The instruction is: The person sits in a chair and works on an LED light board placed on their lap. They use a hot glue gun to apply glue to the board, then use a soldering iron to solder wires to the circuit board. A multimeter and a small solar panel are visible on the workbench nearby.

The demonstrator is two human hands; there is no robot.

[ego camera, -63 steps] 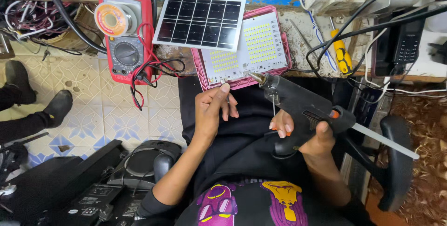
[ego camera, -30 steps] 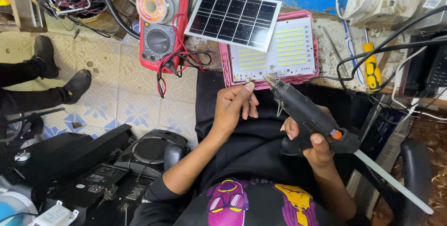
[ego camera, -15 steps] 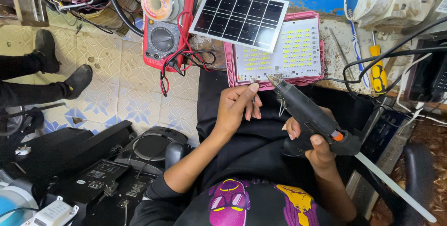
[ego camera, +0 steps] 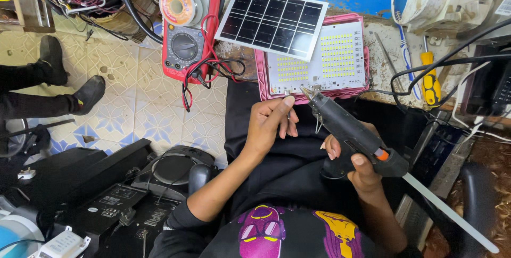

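Holding the black glue gun [ego camera: 355,140] firmly in the right hand [ego camera: 355,168], nozzle aimed at the near edge of the LED board [ego camera: 319,66] on the tabletop [ego camera: 388,72], left hand [ego camera: 270,125] pinching something small there, probably to steady it.

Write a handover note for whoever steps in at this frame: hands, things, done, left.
Right hand: grips the black glue gun, nozzle just off the near edge of the LED board.
Left hand: fingertips pinch something small beside the nozzle; too small to tell what.
LED board sits in a pink tray; solar panel overlaps its far corner.
Red multimeter with a solder spool to the left.
Done: no glue visible.
Left: the gluing, apparently.
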